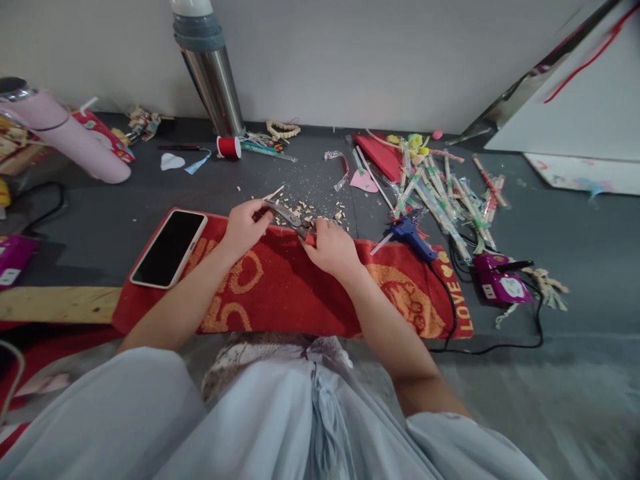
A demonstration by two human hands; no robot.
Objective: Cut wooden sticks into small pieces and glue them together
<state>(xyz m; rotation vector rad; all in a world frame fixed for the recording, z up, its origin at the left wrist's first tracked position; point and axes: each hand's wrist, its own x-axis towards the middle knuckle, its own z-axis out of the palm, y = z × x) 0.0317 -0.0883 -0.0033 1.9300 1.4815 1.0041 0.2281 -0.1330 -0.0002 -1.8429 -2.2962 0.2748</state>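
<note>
My right hand (334, 247) is closed round the red handle of a pair of pliers (286, 213), low over the near edge of the work surface. The pliers' curved grey metal part reaches left toward my left hand (246, 229), whose fingers are bent closed at its end. A thin pale stick (275, 193) lies by my left fingertips; whether they touch it I cannot tell. Small pale chips (305, 209) are scattered just beyond the pliers. Both wrists rest over a red towel (300, 287) with orange patterns.
On the towel's left lies a phone (170, 248). A blue glue gun (413, 238) with a trailing black cord sits right, beside many wrapped sticks (440, 193). Behind are a steel flask (213, 80), a pink bottle (75, 137) and a red thread spool (229, 147). A purple box (500, 280) stands right.
</note>
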